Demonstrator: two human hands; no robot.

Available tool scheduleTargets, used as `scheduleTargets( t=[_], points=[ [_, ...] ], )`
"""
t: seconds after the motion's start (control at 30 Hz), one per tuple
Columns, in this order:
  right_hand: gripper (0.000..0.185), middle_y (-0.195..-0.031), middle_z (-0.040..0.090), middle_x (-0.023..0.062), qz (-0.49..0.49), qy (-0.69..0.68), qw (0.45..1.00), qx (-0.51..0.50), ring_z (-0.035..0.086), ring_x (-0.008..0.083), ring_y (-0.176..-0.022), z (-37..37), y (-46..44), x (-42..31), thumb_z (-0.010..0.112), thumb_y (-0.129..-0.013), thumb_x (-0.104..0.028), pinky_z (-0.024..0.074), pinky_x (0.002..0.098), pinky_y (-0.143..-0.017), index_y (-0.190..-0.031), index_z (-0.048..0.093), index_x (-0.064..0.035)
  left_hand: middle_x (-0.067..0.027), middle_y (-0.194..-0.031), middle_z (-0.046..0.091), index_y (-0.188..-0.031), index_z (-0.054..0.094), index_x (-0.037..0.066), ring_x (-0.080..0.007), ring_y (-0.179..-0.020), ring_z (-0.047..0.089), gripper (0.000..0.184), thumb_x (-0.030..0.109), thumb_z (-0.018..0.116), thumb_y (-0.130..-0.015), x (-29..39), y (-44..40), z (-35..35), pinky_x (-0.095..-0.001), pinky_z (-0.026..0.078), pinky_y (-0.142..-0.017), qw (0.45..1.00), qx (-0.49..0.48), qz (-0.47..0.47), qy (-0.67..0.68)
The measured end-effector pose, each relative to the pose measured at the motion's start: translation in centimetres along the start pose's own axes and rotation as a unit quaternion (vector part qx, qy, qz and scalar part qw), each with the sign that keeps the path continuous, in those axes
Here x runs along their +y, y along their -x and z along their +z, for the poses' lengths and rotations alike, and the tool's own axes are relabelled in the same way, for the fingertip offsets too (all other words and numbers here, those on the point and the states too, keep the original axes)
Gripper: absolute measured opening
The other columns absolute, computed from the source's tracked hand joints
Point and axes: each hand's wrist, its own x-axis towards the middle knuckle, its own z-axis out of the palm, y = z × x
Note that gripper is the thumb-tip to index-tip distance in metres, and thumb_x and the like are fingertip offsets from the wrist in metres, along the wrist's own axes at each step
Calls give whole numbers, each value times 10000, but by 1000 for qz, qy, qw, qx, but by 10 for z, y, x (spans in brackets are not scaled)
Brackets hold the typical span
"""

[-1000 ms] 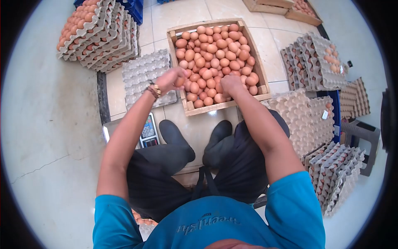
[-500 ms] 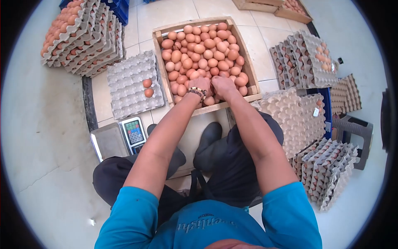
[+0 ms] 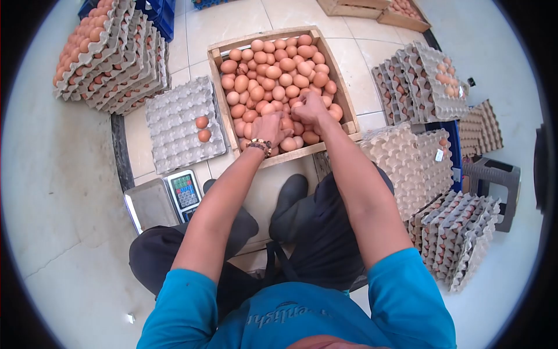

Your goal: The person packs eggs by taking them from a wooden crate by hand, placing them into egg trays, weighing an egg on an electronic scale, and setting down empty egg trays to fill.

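A wooden crate (image 3: 350, 110) full of brown eggs (image 3: 273, 72) stands on the tiles in front of me. My left hand (image 3: 271, 129), with beads at its wrist, lies over the eggs near the crate's front edge, its fingers curled at an egg. To its right, my right hand (image 3: 312, 109) is bent down among the eggs, its fingertips partly hidden; whether it holds one does not show. Left of the crate lies a grey egg tray (image 3: 174, 125) with two brown eggs (image 3: 203, 129) near its right edge.
A scale (image 3: 185, 191) sits by my left knee. Filled tray stacks stand at the back left (image 3: 125, 64), back right (image 3: 415, 84) and lower right (image 3: 456, 232). Bare trays (image 3: 401, 168) lean beside my right arm, near a grey stool (image 3: 511, 186). More wooden crates (image 3: 354, 7) are behind.
Since a second ago, two eggs have appeared on the grey tray. My left hand went from the crate's left side to its front part. Lately both hands have moved slightly apart.
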Motion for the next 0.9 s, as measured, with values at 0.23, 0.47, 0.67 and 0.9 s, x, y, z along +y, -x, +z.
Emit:
scheduleTargets(
  t=[0.23, 0.47, 0.67, 0.9],
  points=[
    [341, -1086, 675, 183, -102, 147, 984, -3, 639, 342, -1063, 17, 6, -7, 689, -773, -172, 518, 433, -912, -1098, 646, -80, 14, -822, 635, -1199, 654, 52, -66, -669, 591, 392, 333, 701, -930, -48, 15, -29, -185, 483, -552, 818, -82, -88, 562],
    [309, -1076, 683, 144, -103, 206, 972, -49, 652, 319, -1045, 4, 22, -39, 663, -818, -180, 527, 433, -882, -1124, 650, -131, -20, -974, 644, -1170, 578, 91, -65, -662, 572, 383, 402, 649, -956, -65, 38, -74, -177, 471, -532, 649, -80, -175, 736],
    [372, -1050, 680, 167, -266, -232, 934, -56, 662, 347, -919, 29, 24, -90, 604, -888, -242, 542, 424, -802, -1174, 627, -5, 7, -940, 618, -1102, 577, 111, -55, -661, 562, 347, 417, 645, -954, -77, 39, -87, -163, 470, -505, 657, -80, -198, 723],
    [423, -1123, 641, 230, -388, -102, 916, -27, 611, 360, -1083, 77, 47, -145, 636, -854, -294, 473, 434, -953, -1186, 600, -35, -11, -742, 587, -970, 593, 83, -91, -614, 579, 381, 463, 576, -983, -113, 32, -138, -192, 464, -472, 742, -102, -190, 635]
  ],
)
